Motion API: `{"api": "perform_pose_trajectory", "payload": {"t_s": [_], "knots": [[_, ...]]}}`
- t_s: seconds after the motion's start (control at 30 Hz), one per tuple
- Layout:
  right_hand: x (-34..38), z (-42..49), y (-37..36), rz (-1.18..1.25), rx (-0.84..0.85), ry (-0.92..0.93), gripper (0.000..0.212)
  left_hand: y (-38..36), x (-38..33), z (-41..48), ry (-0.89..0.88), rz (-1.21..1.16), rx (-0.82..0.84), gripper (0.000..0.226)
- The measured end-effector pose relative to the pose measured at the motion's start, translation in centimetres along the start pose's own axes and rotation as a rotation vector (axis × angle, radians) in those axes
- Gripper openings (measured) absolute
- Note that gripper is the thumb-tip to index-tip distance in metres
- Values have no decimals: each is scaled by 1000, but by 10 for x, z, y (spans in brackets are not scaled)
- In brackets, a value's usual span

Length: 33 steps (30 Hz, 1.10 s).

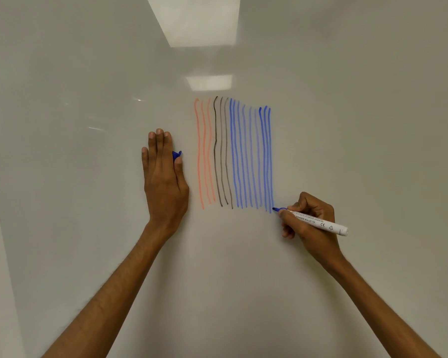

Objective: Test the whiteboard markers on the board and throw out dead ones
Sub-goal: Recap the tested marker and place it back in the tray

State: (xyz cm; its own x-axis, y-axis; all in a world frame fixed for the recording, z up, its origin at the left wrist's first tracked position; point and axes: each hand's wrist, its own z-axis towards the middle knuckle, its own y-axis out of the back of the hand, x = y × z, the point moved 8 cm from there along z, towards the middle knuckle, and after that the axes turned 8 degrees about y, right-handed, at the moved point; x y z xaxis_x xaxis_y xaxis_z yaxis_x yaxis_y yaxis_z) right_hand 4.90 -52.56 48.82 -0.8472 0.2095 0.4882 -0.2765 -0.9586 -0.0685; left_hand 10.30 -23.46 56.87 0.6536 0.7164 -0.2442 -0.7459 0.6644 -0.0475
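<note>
From the head view, a whiteboard (88, 228) fills the frame, and a band of vertical test strokes is seen at its centre: three orange lines (203, 156) on the left, three dark lines (221, 151) beside them, and a run of blue lines (251, 158) to the right. The rightmost three blue strokes are the darkest and most even.

A blue whiteboard marker (318, 222) is held in the right hand (311, 223), its tip set against the board just at the lower end of the last blue stroke. The step in hand is judged to be the finish of that test stroke. For a fair test, steady light pressure should be kept and the line read along its whole length; a stroke this saturated would be judged as a live marker, to be capped and kept rather than thrown out.

The right fingers are curled and pinched around the front of the barrel in a writing grip, with the white rear end left free and pointing right.

The left hand (163, 177) is laid flat against the board, left of the orange lines. Its fingers are extended and pressed together, and a blue cap (177, 155) is trapped between thumb and forefinger. No bin or other markers can be seen.
</note>
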Motion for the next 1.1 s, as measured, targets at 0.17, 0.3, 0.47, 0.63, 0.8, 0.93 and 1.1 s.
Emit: {"api": "perform_pose_trajectory", "payload": {"t_s": [0.17, 0.3, 0.47, 0.63, 0.8, 0.93, 1.1], "knots": [[1, -3, 1, 8, -9, -15, 31, 2, 5, -14, 61, -77, 93, 49], [5, -3, 3, 76, -6, -42, 31, 8, 9, -51, 138, -156, 244, 52], [-4, -17, 8, 129, -14, -169, 16, 28, 6, -126, 386, -337, 440, 53], [-14, -52, -4, 153, 23, -282, 8, 42, -1, -195, 568, -482, 593, 25], [-20, -100, -26, 212, 114, -379, 15, 48, -19, -241, 604, -493, 728, 20], [-27, -141, -37, 228, 186, -473, 22, 54, -22, -269, 722, -550, 744, 23], [-44, -186, -42, 189, 264, -556, 11, 58, -26, -300, 810, -603, 831, 29]]}}
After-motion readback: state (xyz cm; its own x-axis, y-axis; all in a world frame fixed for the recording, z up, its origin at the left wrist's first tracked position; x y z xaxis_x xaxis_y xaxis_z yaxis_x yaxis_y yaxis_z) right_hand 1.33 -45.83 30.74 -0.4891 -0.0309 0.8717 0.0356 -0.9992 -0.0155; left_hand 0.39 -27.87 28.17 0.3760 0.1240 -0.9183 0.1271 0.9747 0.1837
